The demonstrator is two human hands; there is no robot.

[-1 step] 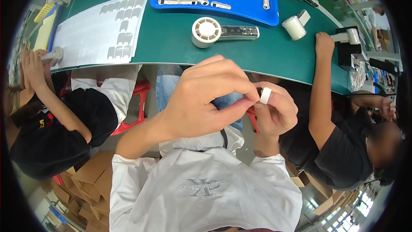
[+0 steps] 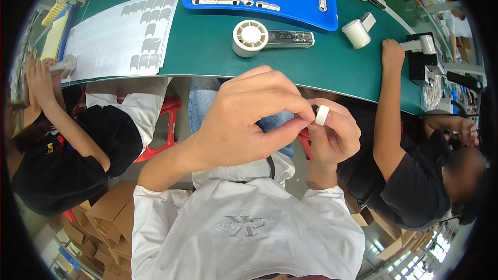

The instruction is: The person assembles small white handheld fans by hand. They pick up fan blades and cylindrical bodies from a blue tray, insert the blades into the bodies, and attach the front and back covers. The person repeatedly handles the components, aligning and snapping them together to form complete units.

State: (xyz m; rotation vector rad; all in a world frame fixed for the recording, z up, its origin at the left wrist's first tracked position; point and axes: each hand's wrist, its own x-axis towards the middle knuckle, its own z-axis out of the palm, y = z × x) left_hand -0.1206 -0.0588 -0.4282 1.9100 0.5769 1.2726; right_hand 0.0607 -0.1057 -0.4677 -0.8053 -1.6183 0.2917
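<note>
In front of my chest, both my hands are raised and meet off the near edge of the table. My left hand is closed, thumb and forefinger pinched together at the tip; whatever lies between them is too small to name. My right hand is closed on a small white piece with a rounded end, which pokes up between thumb and fingers. Something dark shows just beside that piece, next to my left fingertips. Beyond my hands a white handheld fan with a clear-sided handle lies on the green table.
A blue tray of several small white parts stands at the back. On the left is a sheet of grey stickers; on the right lies another fan. Co-workers sit on both sides, one arm resting on the table at right.
</note>
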